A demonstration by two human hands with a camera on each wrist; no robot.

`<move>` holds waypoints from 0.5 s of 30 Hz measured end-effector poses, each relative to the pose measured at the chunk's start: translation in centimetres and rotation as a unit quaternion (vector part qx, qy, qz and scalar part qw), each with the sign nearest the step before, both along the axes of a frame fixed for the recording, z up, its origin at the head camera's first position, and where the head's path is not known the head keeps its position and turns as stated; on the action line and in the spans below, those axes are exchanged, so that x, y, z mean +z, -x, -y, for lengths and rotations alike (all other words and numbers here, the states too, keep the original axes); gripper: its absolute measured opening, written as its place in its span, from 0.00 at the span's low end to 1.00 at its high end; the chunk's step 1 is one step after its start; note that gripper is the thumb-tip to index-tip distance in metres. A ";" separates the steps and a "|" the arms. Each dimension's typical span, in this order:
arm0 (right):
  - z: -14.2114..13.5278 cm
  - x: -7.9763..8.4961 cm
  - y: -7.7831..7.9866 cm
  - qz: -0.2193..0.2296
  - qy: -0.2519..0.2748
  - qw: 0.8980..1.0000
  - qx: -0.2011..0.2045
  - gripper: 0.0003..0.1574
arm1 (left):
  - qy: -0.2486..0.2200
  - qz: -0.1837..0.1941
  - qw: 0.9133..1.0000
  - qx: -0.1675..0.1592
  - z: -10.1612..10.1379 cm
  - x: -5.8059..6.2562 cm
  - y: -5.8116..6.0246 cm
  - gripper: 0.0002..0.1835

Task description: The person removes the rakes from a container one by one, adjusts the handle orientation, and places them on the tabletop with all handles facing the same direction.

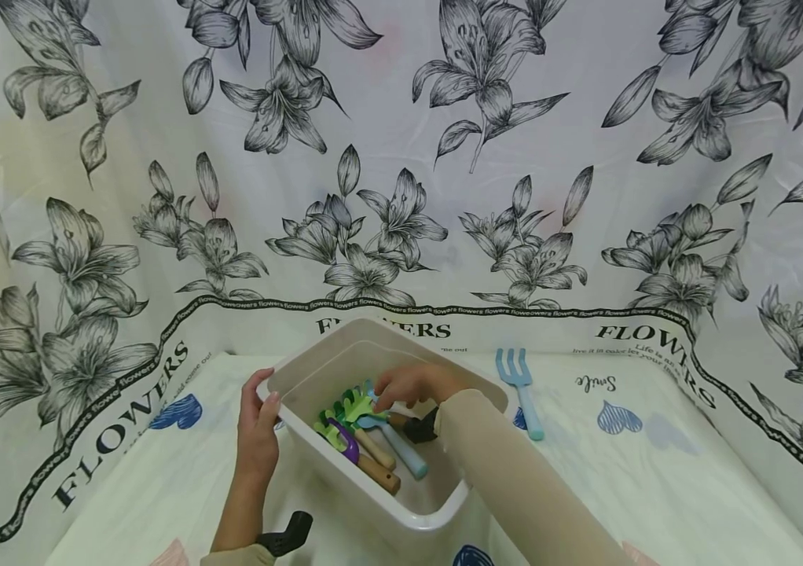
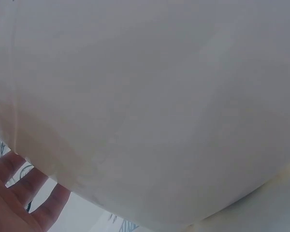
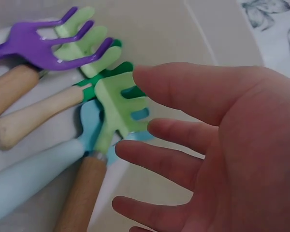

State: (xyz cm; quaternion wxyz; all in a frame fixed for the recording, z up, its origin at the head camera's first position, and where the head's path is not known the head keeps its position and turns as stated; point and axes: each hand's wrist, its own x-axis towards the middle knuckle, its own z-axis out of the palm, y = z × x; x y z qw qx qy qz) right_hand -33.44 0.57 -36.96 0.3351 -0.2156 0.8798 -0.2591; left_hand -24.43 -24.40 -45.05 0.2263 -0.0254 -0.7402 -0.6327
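Note:
A white plastic bin (image 1: 359,346) stands tilted in the head view. My left hand (image 1: 260,420) grips its left corner, thumb over the rim and fingers outside; in the left wrist view those fingers lie along the bin's wall. Inside the bin, my right hand (image 1: 412,385) hovers with fingers apart beside a light green hand rake (image 3: 117,104) with a wooden handle. Its thumb tip appears close to the tines; contact is unclear. Next to that rake lie a light blue tool (image 3: 34,174), a purple hand rake (image 3: 34,46) and other green rakes, partly overlapping.
A light blue garden fork (image 1: 527,401) lies on the pale patterned cloth (image 1: 656,456), right of the bin. Behind hangs a white curtain (image 1: 387,134) printed with black lilies. Dark wrist mounts sit on both forearms.

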 end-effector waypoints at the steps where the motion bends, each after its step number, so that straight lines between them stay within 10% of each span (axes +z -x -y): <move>1: 0.0 -0.1 0.0 0.005 -0.007 1.000 0.002 0.36 | 0.000 0.000 1.000 -0.001 0.0 0.0 0.1 0.25; 15: 0.4 -0.9 -1.0 0.028 -0.087 0.995 0.048 0.28 | 0.001 0.008 1.000 0.001 -0.1 0.0 0.1 0.25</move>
